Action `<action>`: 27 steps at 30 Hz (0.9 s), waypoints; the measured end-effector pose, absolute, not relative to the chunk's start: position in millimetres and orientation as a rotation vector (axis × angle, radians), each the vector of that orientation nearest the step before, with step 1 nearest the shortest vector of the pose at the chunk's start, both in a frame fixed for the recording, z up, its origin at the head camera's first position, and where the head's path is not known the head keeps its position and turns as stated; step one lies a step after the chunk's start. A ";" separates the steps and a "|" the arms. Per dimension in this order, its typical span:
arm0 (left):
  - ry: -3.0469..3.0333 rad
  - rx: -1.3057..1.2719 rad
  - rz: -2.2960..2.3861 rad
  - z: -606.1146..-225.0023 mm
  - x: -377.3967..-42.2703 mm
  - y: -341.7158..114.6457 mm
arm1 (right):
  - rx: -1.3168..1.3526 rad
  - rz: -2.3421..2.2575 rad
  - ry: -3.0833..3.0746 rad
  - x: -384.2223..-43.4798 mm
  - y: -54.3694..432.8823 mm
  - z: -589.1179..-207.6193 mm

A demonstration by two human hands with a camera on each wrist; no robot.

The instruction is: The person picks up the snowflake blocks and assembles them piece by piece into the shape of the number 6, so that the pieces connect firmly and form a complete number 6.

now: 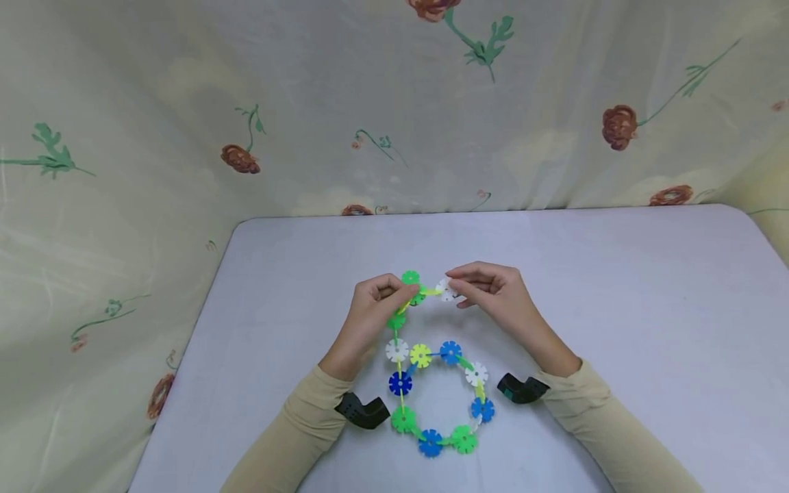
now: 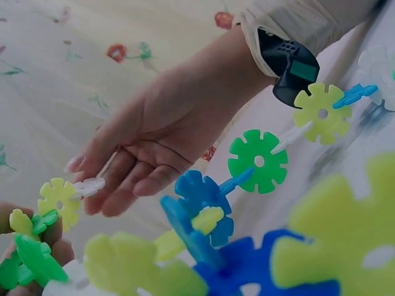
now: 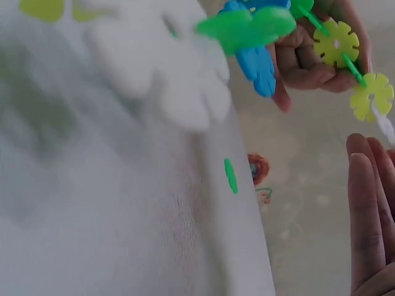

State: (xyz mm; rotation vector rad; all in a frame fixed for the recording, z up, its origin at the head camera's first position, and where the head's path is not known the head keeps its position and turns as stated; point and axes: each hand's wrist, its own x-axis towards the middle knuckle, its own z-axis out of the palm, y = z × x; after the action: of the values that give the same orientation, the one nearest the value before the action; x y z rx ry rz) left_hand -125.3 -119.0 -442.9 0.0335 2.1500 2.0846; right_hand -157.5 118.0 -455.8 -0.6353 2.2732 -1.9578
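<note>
A chain of slotted plastic snowflake discs in green, white, blue and yellow forms a ring with a straight arm rising from its left side. At the top of that arm my left hand (image 1: pixel 370 311) pinches a green disc (image 1: pixel 419 296) between thumb and fingers. A yellow disc (image 2: pixel 57 200), edge-on in the head view, joins it to a white disc (image 1: pixel 444 290) at the chain's tip. My right hand (image 1: pixel 499 298) holds this white disc at the fingertips. Another green disc (image 1: pixel 410 276) shows just above the left fingertips.
Below the hands, the ring lies on the white table (image 1: pixel 647 308), with a blue disc (image 1: pixel 431 444) nearest me. Each wrist wears a black device (image 1: pixel 364 411). A flower-patterned curtain (image 1: pixel 296 89) hangs behind the table and along the left.
</note>
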 end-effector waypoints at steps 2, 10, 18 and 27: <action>2.149 0.036 2.099 -442.4 -125.6 -119.3 | -0.624 -1.925 2.296 -160.8 120.2 -457.2; 2.140 0.026 2.104 -439.6 -125.7 -119.9 | -0.569 -1.720 2.349 -176.6 124.4 -462.5; 2.094 0.063 2.086 -443.4 -124.5 -119.4 | -0.630 -1.411 2.453 -200.5 107.3 -463.6; 2.071 0.184 1.997 -447.2 -123.9 -113.1 | -0.709 -1.058 2.561 -223.9 83.4 -465.3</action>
State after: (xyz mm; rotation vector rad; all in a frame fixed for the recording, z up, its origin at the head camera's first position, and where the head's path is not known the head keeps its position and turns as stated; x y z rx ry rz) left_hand -123.9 -113.1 -447.2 0.1836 2.0708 1.9967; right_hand -223.9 83.4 -465.3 -0.7092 2.5614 -1.0583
